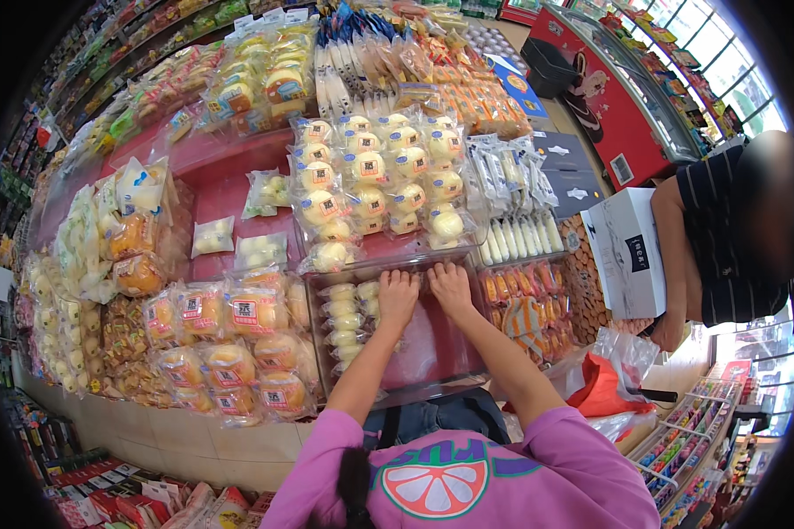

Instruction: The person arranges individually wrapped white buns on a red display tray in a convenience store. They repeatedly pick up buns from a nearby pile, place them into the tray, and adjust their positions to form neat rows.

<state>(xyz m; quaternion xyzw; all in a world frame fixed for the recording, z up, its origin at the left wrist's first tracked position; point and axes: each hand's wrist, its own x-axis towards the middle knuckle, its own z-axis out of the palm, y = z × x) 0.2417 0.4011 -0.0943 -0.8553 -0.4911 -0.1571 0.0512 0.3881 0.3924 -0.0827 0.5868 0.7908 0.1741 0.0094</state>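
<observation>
Both of my hands reach over a clear plastic display bin with a red base. My left hand is at its far end, beside wrapped small buns stacked along the left side. My right hand lies at the bin's far wall, fingers curled at its upper edge. Whether either hand grips that edge is not clear. Just beyond my fingers, round buns in clear wrappers stand in several columns in another bin.
Packed larger buns are piled left of the bin. Orange-wrapped snacks and white packaged sticks lie to the right. A person stands at the far right by a white carton. A red chest freezer stands behind.
</observation>
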